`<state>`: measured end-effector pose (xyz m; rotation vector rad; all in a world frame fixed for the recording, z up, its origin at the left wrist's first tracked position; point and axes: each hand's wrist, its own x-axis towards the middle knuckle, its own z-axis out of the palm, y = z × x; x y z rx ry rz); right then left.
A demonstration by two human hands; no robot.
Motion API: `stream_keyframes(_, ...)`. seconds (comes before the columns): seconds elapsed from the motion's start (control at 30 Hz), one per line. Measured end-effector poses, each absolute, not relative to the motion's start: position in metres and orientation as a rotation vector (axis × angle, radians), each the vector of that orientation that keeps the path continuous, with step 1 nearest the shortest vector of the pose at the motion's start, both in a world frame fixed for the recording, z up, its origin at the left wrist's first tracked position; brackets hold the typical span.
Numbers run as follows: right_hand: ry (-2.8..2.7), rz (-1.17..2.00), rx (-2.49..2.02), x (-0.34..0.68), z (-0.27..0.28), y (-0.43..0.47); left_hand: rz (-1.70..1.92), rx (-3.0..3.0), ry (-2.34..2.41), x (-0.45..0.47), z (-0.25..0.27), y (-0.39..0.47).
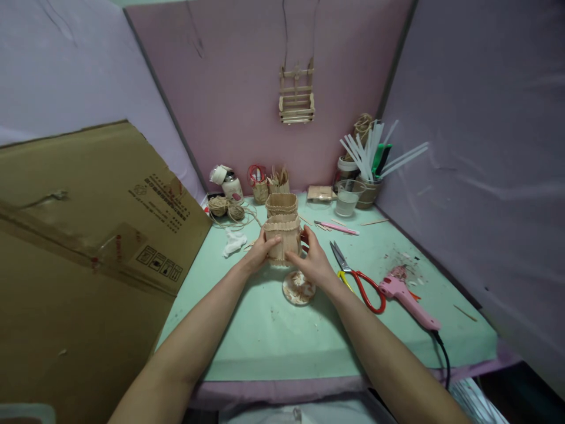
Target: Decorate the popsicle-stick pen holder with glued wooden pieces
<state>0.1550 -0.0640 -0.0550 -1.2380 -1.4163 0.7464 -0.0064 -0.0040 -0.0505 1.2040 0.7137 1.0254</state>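
Both hands hold a small container made of wooden craft sticks (pixel 285 238) with wavy trim around its rim. My left hand (pixel 261 250) grips its left side, thumb across the front. On the right side, my right hand (pixel 314 259) is closed round it with the thumb near the lower front. Directly behind stands a similar wooden stick container (pixel 281 203), partly hidden by the held one. Just below my hands lies a round, stained white disc (pixel 300 288) on the green tabletop (pixel 265 335).
Right of my hands lie red-handled scissors (pixel 359 280), a pink glue gun (pixel 408 301) with its cord, and a pink pen (pixel 338 228). A plastic cup (pixel 348 199) and glue sticks (pixel 364 153) stand behind. Twine balls (pixel 225 207) and a cardboard sheet (pixel 97 224) are at left.
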Motion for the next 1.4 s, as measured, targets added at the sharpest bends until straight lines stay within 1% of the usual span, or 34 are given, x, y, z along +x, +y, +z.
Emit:
stream_keyframes(0.13, -1.445, 0.778, -1.158, 0.161, -0.054, -0.062, 0.911, 1.398, 0.621, -0.015, -0.049, 0.002)
stream_keyframes(0.27, -1.505, 0.772, -1.114, 0.169, -0.056, -0.058, 0.91, 1.637, 0.634, -0.017, -0.047, 0.006)
stream_keyframes(0.6, -1.623, 0.747, -1.269, 0.172, -0.066, -0.052, 0.911, 1.882, 0.677, -0.015, -0.066, 0.015)
stream_keyframes(0.73, -1.676, 0.643, -1.399, 0.184, -0.061, -0.061, 0.829, 1.919, 0.722, -0.027, -0.048, 0.013)
stream_keyframes(0.8, -1.696, 0.526, -1.468, 0.193, -0.053, -0.073, 0.826, 1.963, 0.899, -0.04, -0.03, 0.008)
stream_keyframes(0.87, -1.71, 0.405, -1.481, 0.203, -0.043, -0.087, 0.943, 2.009, 1.13, -0.055, -0.013, 0.0)
stream_keyframes(0.97, -1.691, 0.348, -1.47, 0.212, -0.032, -0.11, 1.271, 1.899, 1.481, -0.069, 0.002, -0.019)
stream_keyframes(1.03, -1.684, 0.349, -1.473, 0.215, -0.031, -0.124, 1.368, 1.783, 1.53, -0.069, 0.002, -0.035)
stream_keyframes(1.1, -1.714, 0.355, -1.495, 0.215, -0.033, -0.135, 1.296, 1.765, 1.469, -0.062, -0.005, -0.051)
stream_keyframes(1.27, -1.81, 0.375, -1.572, 0.214, -0.045, -0.152, 0.926, 1.846, 1.507, -0.042, -0.022, -0.072)
stream_keyframes(1.4, -1.855, 0.347, -1.565, 0.213, -0.051, -0.153, 0.927, 1.872, 1.443, -0.04, -0.028, -0.068)
